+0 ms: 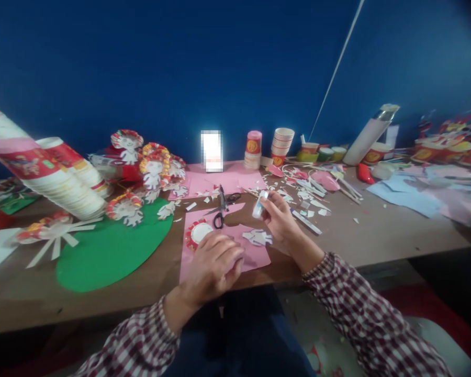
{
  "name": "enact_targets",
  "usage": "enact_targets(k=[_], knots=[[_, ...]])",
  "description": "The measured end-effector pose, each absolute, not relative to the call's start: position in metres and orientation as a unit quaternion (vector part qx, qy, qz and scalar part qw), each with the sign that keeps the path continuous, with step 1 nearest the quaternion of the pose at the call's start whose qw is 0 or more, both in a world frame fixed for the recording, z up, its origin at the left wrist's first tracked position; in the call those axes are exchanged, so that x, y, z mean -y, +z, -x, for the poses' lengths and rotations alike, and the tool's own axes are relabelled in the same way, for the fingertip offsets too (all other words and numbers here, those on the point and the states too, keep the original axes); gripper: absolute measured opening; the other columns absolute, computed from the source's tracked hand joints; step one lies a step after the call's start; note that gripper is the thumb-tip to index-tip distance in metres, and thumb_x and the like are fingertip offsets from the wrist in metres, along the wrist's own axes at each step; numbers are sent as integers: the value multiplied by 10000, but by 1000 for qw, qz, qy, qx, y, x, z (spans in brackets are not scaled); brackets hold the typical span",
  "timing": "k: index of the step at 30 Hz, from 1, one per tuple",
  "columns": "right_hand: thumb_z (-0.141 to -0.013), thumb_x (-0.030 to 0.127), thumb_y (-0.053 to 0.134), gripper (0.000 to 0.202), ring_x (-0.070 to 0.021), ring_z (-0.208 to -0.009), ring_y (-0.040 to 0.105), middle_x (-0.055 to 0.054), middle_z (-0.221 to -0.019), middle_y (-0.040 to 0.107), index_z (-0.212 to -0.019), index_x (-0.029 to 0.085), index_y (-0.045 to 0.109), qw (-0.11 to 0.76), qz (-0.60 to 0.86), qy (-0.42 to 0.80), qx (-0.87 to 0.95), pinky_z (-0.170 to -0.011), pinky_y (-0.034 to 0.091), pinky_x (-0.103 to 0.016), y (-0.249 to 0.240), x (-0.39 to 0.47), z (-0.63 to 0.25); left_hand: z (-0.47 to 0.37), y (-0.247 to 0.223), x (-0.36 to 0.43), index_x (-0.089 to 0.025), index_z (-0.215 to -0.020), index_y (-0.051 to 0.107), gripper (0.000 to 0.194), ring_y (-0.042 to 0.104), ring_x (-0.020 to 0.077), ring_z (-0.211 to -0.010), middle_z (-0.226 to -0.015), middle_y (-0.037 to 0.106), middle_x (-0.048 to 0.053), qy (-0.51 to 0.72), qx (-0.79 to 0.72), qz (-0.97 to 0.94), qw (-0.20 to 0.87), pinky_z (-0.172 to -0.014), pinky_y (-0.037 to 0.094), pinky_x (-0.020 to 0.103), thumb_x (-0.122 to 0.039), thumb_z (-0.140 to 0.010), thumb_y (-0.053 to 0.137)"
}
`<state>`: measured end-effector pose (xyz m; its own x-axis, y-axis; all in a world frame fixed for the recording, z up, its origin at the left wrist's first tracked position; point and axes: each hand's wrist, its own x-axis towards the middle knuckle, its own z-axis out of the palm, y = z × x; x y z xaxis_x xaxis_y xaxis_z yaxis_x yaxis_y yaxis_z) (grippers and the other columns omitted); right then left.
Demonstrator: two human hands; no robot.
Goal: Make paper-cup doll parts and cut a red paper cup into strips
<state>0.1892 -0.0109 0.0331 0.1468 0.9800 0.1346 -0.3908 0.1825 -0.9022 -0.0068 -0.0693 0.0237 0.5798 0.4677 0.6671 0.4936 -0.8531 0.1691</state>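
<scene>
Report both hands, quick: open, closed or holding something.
Left hand: loosely curled; cannot tell whether it holds anything.
Right hand: closed on a small white bottle.

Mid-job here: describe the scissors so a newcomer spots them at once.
On the brown table, find the nearer pink sheet, partly hidden by the left hand. The scissors lie across its far edge, black-handled, unlike the white paper scraps nearby.
</scene>
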Motion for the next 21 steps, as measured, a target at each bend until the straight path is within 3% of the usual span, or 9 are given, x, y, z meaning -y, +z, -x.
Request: enact_targets(k=[7, 14, 21], knots=[[-686, 325, 703, 279, -48, -472, 428, 82, -617, 491, -817, 210, 486, 666, 387, 507, 387, -422, 357, -169, 29, 8, -191, -13, 17, 70, -181, -912, 623, 132, 561, 200, -894, -858, 642, 56, -307, 271, 912, -24, -906, 418, 428, -208, -823, 530], [-651, 345, 738, 347, -42, -444, 422, 89, -599, 492, -802, 211, 456, 671, 388, 501, 386, -399, 343, -161, 27, 6, -192, -23, 12, 75, -172, -873, 641, 176, 552, 203, -860, -806, 620, 62, -262, 286, 920, -51, -856, 420, 424, -249, -863, 483], [-702, 382, 704, 360, -48, -465, 449, 89, -610, 505, -888, 227, 438, 650, 410, 473, 431, -432, 373, -156, 25, 6, -193, -30, 13, 84, -170, -857, 641, 170, 540, 222, -874, -848, 620, 74, -244, 332, 909, -63, -834, 417, 433, -262, -857, 498]])
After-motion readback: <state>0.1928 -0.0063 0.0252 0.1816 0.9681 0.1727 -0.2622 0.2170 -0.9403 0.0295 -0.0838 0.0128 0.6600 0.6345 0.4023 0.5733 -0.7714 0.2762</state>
